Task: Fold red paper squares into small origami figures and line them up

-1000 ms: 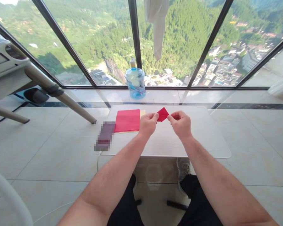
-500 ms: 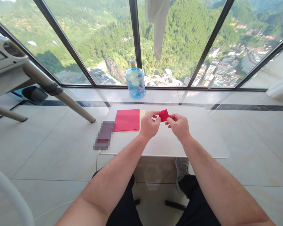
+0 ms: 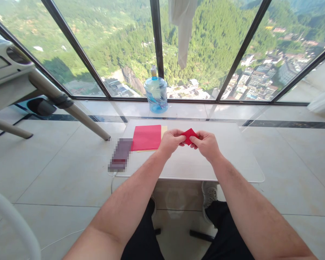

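Observation:
A small piece of folded red paper (image 3: 190, 134) is held up over the white table, turned so that one corner points away from me. My left hand (image 3: 172, 141) pinches its left corner, thumb on top. On the right corner, my right hand (image 3: 206, 143) has its thumb pressed on the near face and its fingers curled underneath. The undersides of the paper and most of my fingertips are hidden. Left of my hands lies a stack of red paper sheets (image 3: 146, 137), with a yellow sheet (image 3: 164, 129) showing at its right side.
The low white table (image 3: 233, 162) spans the space before me. A phone-like object, pixelated (image 3: 121, 154), lies at its left edge with a white cable. Beyond stands a blue water jug (image 3: 156, 94) by the window. A beige metal leg (image 3: 86, 121) slants down on the left.
The folded red paper has been turned in my fingers, so a corner now points away from me. Both thumbs have moved inward onto it, and the hands sit slightly closer together.

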Demonstrator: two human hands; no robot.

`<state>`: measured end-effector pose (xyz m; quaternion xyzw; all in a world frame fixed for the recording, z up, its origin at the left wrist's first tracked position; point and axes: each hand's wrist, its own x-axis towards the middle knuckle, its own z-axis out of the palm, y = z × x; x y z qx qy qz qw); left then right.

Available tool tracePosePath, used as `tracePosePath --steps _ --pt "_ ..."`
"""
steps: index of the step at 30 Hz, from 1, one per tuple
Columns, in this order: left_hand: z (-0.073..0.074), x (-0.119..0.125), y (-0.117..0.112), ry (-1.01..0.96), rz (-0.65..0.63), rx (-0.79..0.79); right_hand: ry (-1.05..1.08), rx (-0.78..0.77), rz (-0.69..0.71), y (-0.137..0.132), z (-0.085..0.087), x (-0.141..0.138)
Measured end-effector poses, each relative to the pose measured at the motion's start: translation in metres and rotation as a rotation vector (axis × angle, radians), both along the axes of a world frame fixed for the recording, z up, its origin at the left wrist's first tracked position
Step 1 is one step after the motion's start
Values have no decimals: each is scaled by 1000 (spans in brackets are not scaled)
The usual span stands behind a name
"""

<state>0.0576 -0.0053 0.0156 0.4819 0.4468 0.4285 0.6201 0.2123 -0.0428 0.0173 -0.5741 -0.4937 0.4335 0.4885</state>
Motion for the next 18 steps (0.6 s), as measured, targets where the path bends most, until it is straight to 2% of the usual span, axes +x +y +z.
tracePosePath --steps 4,10,18 --pt "3 -3 0 -43 -26 -32 99 22 64 2 -2 3" --pt "9 -4 -2 -121 -32 -84 222 49 61 5 -5 7" --pt "12 -3 -5 -122 8 -85 236 93 61 5 -8 7"
